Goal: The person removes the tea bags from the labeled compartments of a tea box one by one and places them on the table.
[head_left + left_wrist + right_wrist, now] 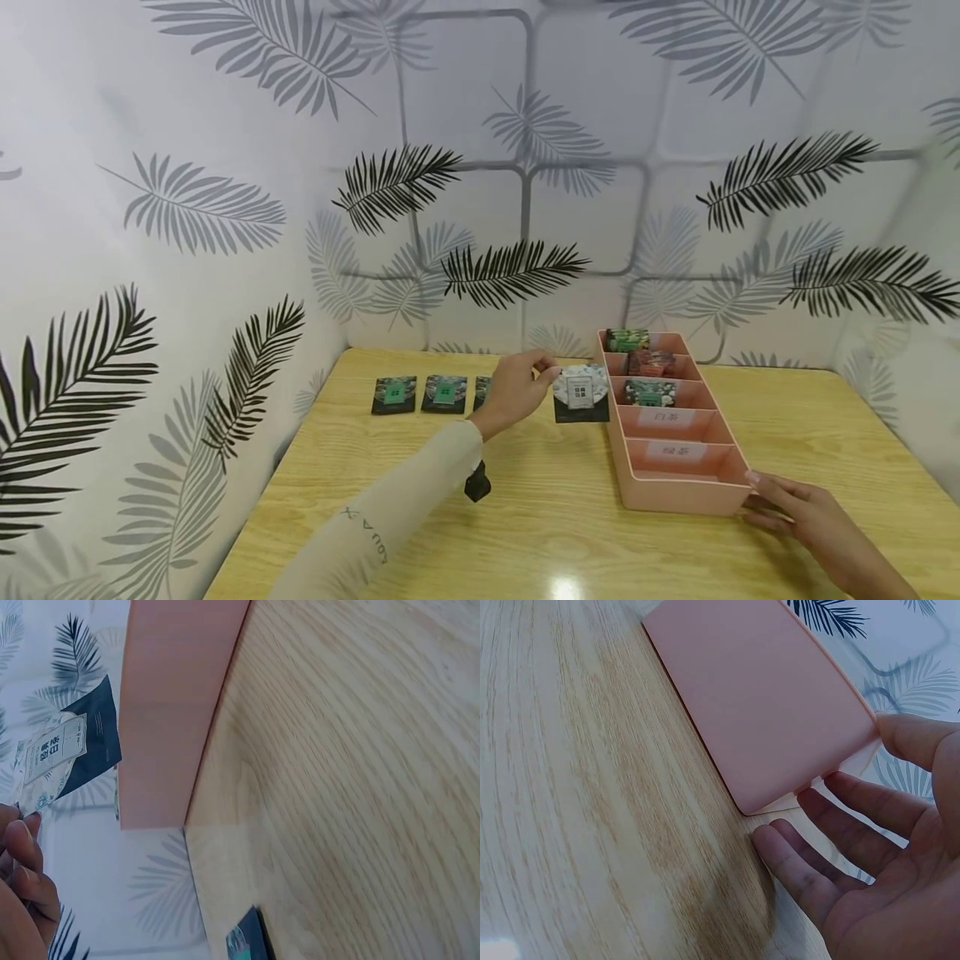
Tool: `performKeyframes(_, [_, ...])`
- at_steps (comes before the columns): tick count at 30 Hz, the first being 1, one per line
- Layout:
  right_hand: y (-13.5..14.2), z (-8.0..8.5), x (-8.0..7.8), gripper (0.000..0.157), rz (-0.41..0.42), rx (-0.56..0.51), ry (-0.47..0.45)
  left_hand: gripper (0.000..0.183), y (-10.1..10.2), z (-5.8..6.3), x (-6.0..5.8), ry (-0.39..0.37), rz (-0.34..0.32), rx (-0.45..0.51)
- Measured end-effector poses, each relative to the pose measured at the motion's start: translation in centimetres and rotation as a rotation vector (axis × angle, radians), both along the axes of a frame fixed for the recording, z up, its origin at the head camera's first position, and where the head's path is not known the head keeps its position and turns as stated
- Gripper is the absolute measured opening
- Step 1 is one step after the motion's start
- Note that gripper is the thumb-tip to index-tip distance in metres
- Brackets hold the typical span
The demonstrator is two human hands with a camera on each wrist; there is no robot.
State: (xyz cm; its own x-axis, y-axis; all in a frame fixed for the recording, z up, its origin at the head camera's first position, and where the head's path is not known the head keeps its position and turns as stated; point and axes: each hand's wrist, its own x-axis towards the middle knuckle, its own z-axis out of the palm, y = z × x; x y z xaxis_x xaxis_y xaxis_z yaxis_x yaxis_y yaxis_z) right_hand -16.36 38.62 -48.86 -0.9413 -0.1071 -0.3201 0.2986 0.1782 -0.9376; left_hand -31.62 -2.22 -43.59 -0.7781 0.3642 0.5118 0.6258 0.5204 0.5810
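Note:
My left hand (519, 390) pinches the edge of a tea packet (581, 393), white and floral with a pale label and a black band. It hangs upright just left of the pink divided box (678, 497). In the left wrist view, the packet (67, 746) tilts beside the box wall (169, 712), with my fingertips at its edge. My right hand (813, 517) touches the box's near right corner. In the right wrist view, the thumb lies at the rim and two extended fingertips rest against the side wall, the other fingers apart from it.
Black tea packets with green labels lie in a row: one at left (393, 395), one beside it (444, 394), a third partly behind my left hand. Green (627, 339), red (651, 362) and dark floral packets (649, 392) sit in the box's far compartments. Nearer dividers carry paper labels (667, 418).

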Motion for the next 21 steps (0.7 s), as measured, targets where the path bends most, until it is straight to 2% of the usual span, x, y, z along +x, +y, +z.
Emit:
performKeyframes(6, [0.0,0.0,0.0,0.07,-0.007,0.015,-0.009,0.013,-0.9,-0.9,-1.0,-0.04,0.043,-0.021])
performKeyframes(11, [0.2,0.1,0.1,0.062,-0.001,-0.013,-0.015,0.012,-1.3,-1.7,-1.9,-0.091,0.079,-0.036])
performKeyframes(14, [0.3,0.0,0.1,0.061,-0.001,-0.024,-0.013,0.012,-1.5,-2.1,-2.4,-0.11,0.086,-0.045])
performKeyframes(21, [0.0,-0.1,0.2,0.069,-0.029,-0.001,-0.004,0.012,-1.8,-3.3,-3.5,-0.126,0.088,-0.085])
